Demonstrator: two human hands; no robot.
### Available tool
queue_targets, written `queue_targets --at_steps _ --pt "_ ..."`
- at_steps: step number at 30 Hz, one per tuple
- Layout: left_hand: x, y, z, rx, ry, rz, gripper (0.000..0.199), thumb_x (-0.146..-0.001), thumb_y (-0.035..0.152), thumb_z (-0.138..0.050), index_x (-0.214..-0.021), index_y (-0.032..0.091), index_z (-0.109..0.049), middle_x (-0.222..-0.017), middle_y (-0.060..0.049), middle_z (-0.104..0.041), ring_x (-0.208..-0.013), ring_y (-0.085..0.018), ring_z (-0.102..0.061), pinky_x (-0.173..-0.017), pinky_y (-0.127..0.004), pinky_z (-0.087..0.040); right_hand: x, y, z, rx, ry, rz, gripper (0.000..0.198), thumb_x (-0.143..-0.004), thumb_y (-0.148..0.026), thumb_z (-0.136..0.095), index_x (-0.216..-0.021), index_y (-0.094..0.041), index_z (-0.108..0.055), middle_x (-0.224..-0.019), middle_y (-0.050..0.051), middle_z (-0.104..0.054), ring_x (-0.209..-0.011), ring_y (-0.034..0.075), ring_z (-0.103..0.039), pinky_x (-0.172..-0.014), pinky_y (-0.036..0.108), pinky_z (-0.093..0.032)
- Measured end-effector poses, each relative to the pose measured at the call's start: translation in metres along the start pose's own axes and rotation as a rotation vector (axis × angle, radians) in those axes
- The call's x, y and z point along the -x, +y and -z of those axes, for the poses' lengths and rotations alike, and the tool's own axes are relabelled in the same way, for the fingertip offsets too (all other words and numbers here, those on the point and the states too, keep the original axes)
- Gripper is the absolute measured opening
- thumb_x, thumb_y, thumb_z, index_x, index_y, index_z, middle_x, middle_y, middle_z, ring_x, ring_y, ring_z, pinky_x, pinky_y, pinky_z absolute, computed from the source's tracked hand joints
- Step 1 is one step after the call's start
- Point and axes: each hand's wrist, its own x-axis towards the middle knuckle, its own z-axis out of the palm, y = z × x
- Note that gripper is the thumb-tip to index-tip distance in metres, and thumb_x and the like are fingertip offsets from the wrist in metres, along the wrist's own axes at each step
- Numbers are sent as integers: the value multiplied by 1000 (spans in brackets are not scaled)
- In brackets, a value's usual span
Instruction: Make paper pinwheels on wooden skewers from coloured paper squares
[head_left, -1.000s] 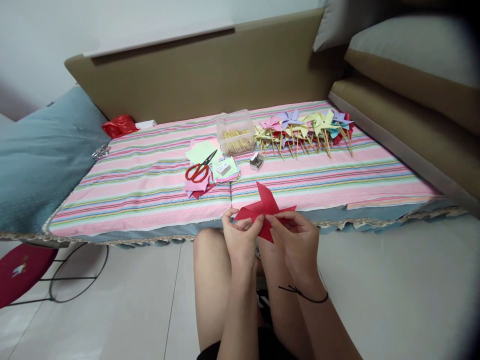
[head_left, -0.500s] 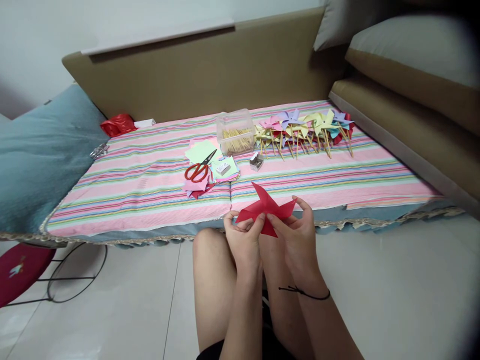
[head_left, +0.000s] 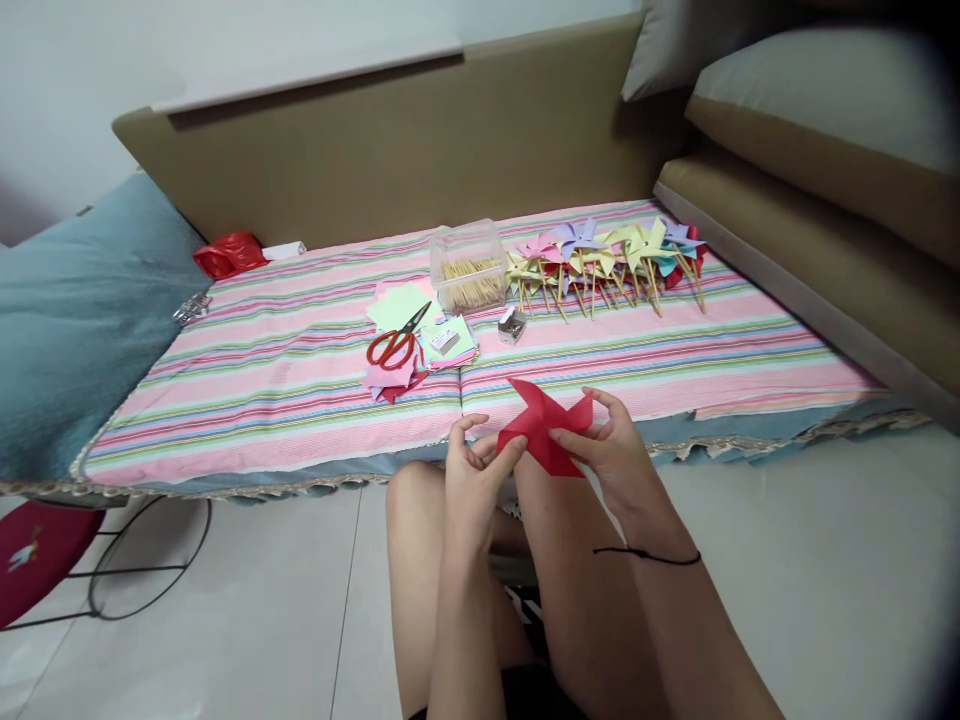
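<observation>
Left hand's (head_left: 474,475) thumb and fingers are pinched nearly together on a red paper pinwheel's (head_left: 546,425) left blade (index held off the paper); its right side is clasped between right hand's (head_left: 616,450) thumb and fingers. Pinwheel is held above the knees (head_left: 414,492). Beyond, on striped cloth (head_left: 285,370), scissors (head_left: 406,331), a clear box (head_left: 448,246) and stick-mounted pinwheels (head_left: 643,245) are seen.

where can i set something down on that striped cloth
The pink striped cloth has free patches between the red-handled scissors and blue fabric cushion, and between the coloured paper pinwheels and the right hand holding red folded paper. It's crowded from the scissors to the clear plastic box of sticks.
</observation>
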Motion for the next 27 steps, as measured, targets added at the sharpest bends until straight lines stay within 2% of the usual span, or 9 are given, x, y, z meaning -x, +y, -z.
queue_targets --at_steps 3,6,17,21,23,24,27 --pt "-5 4 6 -96 -72 19 48 -67 22 -75 -102 22 -42 -74 0 -72 -68 -13 -66 -66 -22 -46 -6 -5 6 132 -134 -34 94 -52 -27 -84 -131 -20 -33 -66 -2 -72 -63 19 -68 -64 32 -54" --pt "-10 2 6 -145 -85 33 52 -65 20 -75 -103 22 -39 -73 1 -70 -65 -12 -65 -62 -21 -46 -11 -8 6 225 -208 -60 89 -55 -24 -81 -131 -22 -33 -67 -3 -72 -62 19 -67 -64 31 -52" --pt "-36 -10 10 -131 -8 107 59 -60 18 -75 -104 20 -35 -62 0 -69 -53 -13 -62 -55 -22 -46 -36 0 -2 357 -284 -93 83 -60 -20 -76 -130 -24 -32 -64 -3 -70 -60 19 -66 -58 30 -50" --pt "-56 -13 11 -103 93 77 63 -57 18 -77 -102 20 -34 -60 0 -70 -51 -14 -63 -55 -22 -47 -58 -3 -8 299 -391 -101 83 -62 -26 -78 -131 -23 -32 -74 0 -72 -67 19 -68 -61 31 -52" --pt "-68 -15 14 -66 182 41 63 -55 20 -78 -101 20 -34 -60 -1 -70 -50 -14 -63 -55 -23 -47 -81 -7 -11 298 -392 -44 69 -65 -33 -77 -124 -21 -43 -83 4 -73 -74 21 -68 -66 34 -53" --pt "-74 -15 17 -46 230 27 64 -54 20 -79 -100 21 -34 -59 0 -70 -49 -14 -63 -54 -23 -47 -96 -8 -12 331 -351 27 57 -67 -36 -75 -116 -20 -52 -85 5 -73 -77 22 -68 -68 35 -53" --pt "-90 -15 27 -10 355 6 66 -49 21 -80 -98 21 -35 -57 1 -69 -47 -15 -63 -53 -23 -48 -151 -9 -20 593 -142 406 21 -77 -37 -63 -85 -18 -66 -82 7 -71 -81 22 -66 -74 36 -52"
